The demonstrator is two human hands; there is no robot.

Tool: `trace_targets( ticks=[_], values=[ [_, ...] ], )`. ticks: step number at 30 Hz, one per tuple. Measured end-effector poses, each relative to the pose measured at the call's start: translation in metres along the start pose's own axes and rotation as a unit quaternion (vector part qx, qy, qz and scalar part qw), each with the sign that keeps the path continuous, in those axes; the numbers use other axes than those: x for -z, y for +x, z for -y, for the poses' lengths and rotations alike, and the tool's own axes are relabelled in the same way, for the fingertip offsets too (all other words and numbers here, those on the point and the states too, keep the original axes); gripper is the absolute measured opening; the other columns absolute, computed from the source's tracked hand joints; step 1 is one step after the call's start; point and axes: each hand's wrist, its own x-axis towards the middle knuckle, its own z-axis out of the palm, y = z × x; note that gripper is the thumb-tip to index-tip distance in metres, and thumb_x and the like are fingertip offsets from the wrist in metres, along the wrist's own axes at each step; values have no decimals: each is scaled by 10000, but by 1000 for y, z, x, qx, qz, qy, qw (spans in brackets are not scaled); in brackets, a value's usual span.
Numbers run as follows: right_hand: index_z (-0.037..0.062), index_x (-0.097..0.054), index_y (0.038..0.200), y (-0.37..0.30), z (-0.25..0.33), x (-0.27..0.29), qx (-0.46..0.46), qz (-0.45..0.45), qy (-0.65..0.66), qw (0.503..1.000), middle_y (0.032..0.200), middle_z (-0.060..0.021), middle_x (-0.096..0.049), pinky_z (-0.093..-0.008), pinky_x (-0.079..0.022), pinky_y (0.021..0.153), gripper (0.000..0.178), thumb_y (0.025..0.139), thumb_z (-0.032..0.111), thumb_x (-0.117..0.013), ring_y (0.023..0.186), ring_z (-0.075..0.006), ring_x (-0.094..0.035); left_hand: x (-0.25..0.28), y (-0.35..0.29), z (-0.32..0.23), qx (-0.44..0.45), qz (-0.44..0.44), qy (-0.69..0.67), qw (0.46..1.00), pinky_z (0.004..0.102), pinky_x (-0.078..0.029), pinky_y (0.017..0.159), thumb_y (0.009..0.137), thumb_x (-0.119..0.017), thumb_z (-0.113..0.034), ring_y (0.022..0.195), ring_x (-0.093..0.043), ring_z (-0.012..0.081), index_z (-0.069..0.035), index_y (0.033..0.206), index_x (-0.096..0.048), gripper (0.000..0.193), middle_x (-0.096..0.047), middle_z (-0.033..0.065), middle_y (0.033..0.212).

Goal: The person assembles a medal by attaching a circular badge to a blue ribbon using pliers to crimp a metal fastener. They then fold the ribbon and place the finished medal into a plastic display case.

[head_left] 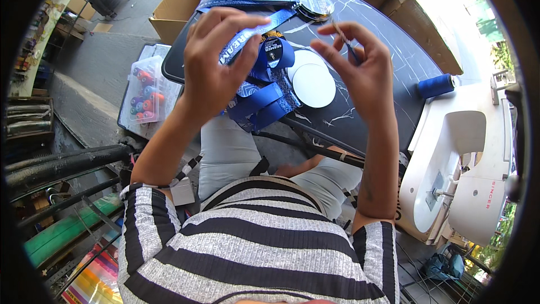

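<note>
My left hand (216,59) is raised over a blue printed ribbon (242,45), its thumb and index finger curved with their tips apart. The ribbon shows between those fingers; whether the other fingers touch it is hidden. In my right hand (365,59) is a slim dark metal tool that looks like thread snips (344,35), its tip pointing up and left. Below and between the hands lie looped blue ribbons (264,107), a round dark medal (274,52) and two overlapping white discs (314,85). A stack of round shiny medals (314,7) sits at the far side, ribbons attached.
The dark marbled table (382,95) carries a blue thread spool (436,86) at its right edge. A white sewing machine (472,208) stands at the right. Left of the table is a clear plastic box (147,87) with colourful spools. Open cardboard boxes (174,8) stand behind.
</note>
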Motion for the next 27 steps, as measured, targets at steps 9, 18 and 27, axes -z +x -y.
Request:
trace_targets(
  ticks=[9,18,27],
  values=[
    [27,-654,1269,-50,-9,1,-167,86,-7,982,1241,-65,-637,-201,-529,680,649,687,109,-928,932,-102,-674,-14,-79,-56,99,101,5,990,349,-367,906,737,-872,-292,991,-581,183,-153,1108,-763,411,-664,5,1030],
    [27,-670,1164,-57,21,15,-105,88,-212,968,1029,-103,-626,-360,-546,799,382,875,246,-790,863,-206,-629,-12,-99,-44,44,104,-8,994,377,-367,953,769,-788,-230,1040,-592,184,-171,1033,-769,271,-672,-41,1048],
    [15,-613,1072,-46,69,5,-189,262,-211,922,841,-180,-660,-401,-475,663,261,997,264,-623,751,-347,-650,-10,-100,-46,49,74,-49,995,360,-392,903,736,-797,-105,987,-657,190,-150,1010,-783,278,-717,0,1066]
  ],
)
